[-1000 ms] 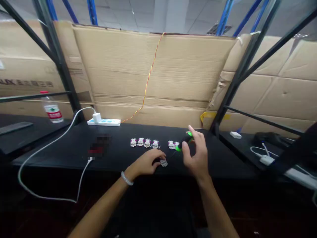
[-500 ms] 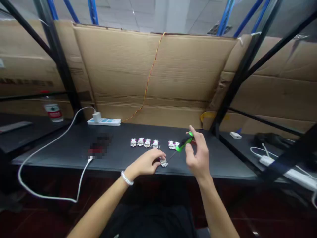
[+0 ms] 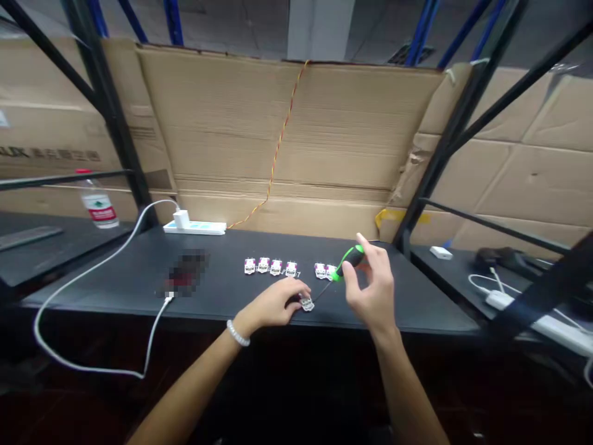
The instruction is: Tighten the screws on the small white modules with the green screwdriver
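Note:
Near the front edge of the black table (image 3: 213,303), my left hand (image 3: 277,301) is closed, its thumb and fingertips pinching a small white part (image 3: 306,303). In my right hand (image 3: 373,287) is a green-and-black screwdriver (image 3: 351,259), gripped by its handle between thumb and fingers. The tool slants down to the left, its thin shaft ending at the small white part. Behind my left hand stands a row of several similar white-and-purple parts (image 3: 263,266). Two more such parts (image 3: 320,271) sit to the right, one partly behind the screwdriver.
A white power strip (image 3: 199,228) with a plugged-in charger lies at the back left. Its white cable (image 3: 88,269) loops over the front edge to a blurred-out object (image 3: 185,272). Black metal posts (image 3: 424,179) frame both sides, and cardboard (image 3: 222,123) walls the back.
The screwdriver handle has turned in my right hand, and my right fingers have shifted slightly. My left hand and the white part stay where they were.

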Motion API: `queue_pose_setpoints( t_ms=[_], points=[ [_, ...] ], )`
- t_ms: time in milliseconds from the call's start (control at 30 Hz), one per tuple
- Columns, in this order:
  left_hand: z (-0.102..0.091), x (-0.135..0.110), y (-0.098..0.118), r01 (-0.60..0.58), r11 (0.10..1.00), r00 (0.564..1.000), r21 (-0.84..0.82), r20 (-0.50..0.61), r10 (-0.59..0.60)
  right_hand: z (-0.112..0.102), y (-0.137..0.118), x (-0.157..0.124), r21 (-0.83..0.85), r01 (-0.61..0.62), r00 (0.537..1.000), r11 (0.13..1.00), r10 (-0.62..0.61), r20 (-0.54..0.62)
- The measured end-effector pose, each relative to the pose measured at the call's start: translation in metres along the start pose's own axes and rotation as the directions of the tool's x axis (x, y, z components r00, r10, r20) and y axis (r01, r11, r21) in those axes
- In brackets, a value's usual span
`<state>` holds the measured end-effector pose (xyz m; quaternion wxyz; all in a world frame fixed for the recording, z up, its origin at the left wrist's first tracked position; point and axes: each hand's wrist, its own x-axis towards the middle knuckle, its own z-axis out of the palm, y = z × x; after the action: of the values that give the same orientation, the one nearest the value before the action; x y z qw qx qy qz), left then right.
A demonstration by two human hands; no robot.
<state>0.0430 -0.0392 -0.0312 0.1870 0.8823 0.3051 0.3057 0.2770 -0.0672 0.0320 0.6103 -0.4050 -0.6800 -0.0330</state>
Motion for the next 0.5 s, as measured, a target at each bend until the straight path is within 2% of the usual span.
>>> queue_pose_setpoints(
  t_ms=[300,500],
  points=[
    [-0.0027,-0.0001,0.0031,-0.015,1.000,1.000,0.023,0.012,0.015,-0.0033,-0.0012,0.0021,-0.016,-0.004,1.000,1.000,0.004,-0.030],
    [-0.0048,0.0017,0.0065,0.036,0.998,0.999,0.059,-0.004,-0.035,-0.0051,-0.0019,0.0028,-0.021,0.000,0.999,1.000,-0.001,-0.046]
  ],
)
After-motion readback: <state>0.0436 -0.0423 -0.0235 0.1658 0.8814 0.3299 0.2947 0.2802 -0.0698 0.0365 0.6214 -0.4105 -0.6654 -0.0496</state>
